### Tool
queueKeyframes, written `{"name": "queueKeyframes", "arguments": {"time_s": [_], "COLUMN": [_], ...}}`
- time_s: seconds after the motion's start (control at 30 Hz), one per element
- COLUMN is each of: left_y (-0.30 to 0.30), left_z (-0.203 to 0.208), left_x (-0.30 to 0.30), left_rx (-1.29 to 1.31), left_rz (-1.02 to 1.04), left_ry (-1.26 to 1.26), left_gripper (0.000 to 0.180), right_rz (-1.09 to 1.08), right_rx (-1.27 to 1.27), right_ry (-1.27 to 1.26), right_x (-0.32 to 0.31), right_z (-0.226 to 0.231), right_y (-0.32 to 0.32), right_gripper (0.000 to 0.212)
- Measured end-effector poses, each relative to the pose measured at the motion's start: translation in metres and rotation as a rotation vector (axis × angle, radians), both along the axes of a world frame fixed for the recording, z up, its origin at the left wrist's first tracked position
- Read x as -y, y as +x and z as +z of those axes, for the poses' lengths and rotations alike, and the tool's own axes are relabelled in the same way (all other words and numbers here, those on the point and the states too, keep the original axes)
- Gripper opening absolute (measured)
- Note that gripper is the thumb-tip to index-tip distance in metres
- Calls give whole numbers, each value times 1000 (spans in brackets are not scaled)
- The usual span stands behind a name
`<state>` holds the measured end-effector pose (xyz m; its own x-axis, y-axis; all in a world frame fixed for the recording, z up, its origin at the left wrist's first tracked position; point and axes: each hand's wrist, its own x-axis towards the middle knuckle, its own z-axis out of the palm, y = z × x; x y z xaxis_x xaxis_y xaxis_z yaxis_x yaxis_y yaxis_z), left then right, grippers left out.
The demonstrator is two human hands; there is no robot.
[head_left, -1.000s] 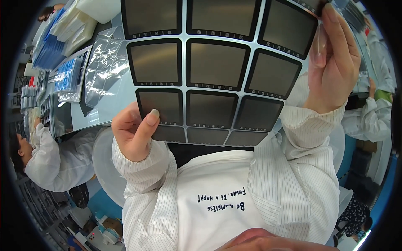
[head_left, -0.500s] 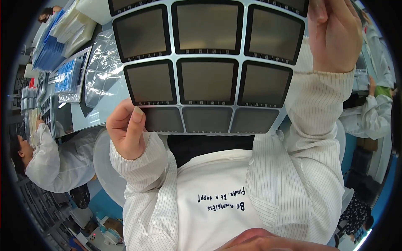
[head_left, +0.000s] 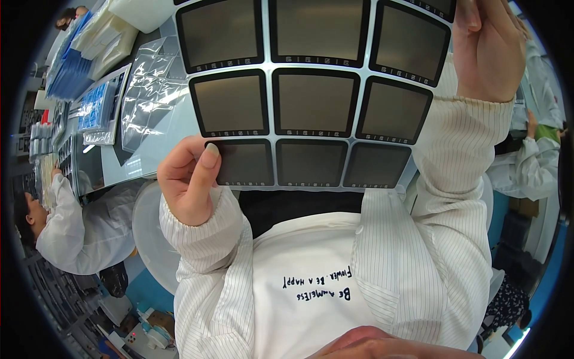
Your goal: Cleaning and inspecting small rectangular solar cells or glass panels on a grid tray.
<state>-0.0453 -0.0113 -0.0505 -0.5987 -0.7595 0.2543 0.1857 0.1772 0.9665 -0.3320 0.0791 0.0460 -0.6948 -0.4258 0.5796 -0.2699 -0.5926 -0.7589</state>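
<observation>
A large pale sheet or shallow tray of dark, black-bordered rectangular panels (head_left: 315, 102) is held up in front of me, tilted. Its panels lie in rows of three, with a line of small marks along each lower border. The top runs out of the picture. My left hand (head_left: 188, 179) pinches the near left corner, thumb on the face and the other fingers mostly behind. At the far right edge, my right hand (head_left: 490, 54) grips the sheet with its thumb against the side; its fingertips are partly cut off by the picture's upper edge.
On the glass-topped table (head_left: 122, 164) at left lie clear plastic sleeves (head_left: 152, 102) and a blue packet (head_left: 95, 107). Stacks of blue and cream sheets (head_left: 89, 48) stand behind. A person in a white coat (head_left: 86, 230) works at left; others are at far right.
The sheet has shifted right and slightly up, with both hands moving along and keeping their grip. The lowest row of panels now shows its dark borders more clearly.
</observation>
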Motion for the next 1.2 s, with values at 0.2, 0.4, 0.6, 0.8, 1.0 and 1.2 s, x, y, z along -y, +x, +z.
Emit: {"name": "queueKeyframes", "arguments": {"time_s": [0.2, 0.4, 0.6, 0.8, 1.0, 1.2], "left_y": [-5, -13, -16, -21, -21, -29], "left_z": [0, 11, 11, 12, 13, 16], "left_x": [-4, -16, -17, -20, -20, -19], "left_rx": [-5, 26, 113, 129, 112, 72], "left_rz": [-79, -106, -185, -243, -287, -332], "left_ry": [39, 114, 51, 45, 16, 24], "left_gripper": [13, 12, 14, 16, 21, 28], "right_rz": [-10, -7, -122, -162, -191, -238], "right_rx": [5, 29, 94, 154, 201, -2], "right_ry": [-27, 31, 16, -4, -5, -3], "right_x": [-5, -9, -11, -11, -18, -41], "right_z": [-5, -4, -3, -1, -6, -15], "right_y": [-8, -9, -9, -2, -22, -74], "right_gripper": [20, 18, 15, 15, 17, 30]}}
